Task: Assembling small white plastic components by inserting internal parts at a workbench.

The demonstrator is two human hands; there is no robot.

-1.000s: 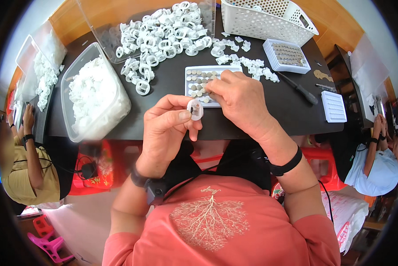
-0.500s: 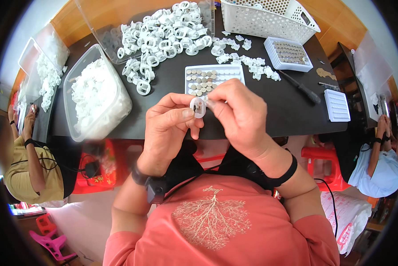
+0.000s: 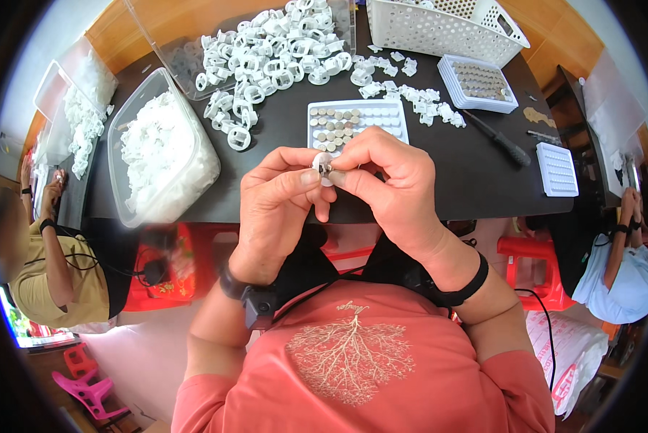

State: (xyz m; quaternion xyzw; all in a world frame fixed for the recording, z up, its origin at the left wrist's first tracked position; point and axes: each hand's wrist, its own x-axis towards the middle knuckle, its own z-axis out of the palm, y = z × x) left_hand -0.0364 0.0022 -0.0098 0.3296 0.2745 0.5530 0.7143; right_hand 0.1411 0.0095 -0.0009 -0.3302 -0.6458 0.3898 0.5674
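Just beyond the table's near edge, my left hand (image 3: 277,191) pinches a round white plastic part (image 3: 320,160) between thumb and fingers. My right hand (image 3: 396,187) has its thumb and index finger closed against the right side of that part; whatever lies between these fingertips is too small to make out. Behind both hands lies a pale tray (image 3: 382,119), with several round metal discs (image 3: 331,126) like button cells in its left half. My right hand partly covers the tray's near side.
Similar round white parts (image 3: 266,61) are heaped at the back, before a clear bin. A clear tub (image 3: 201,184) of small white pieces stands left. Small white clips (image 3: 425,105), stacked disc trays (image 3: 497,105), a screwdriver (image 3: 508,144), a white basket (image 3: 403,32) and another tray (image 3: 557,169) lie right. People sit both sides.
My right fingertips have moved left onto the round white part from just beside it. The part has turned more edge-on in my left hand. The whole view has shifted slightly.
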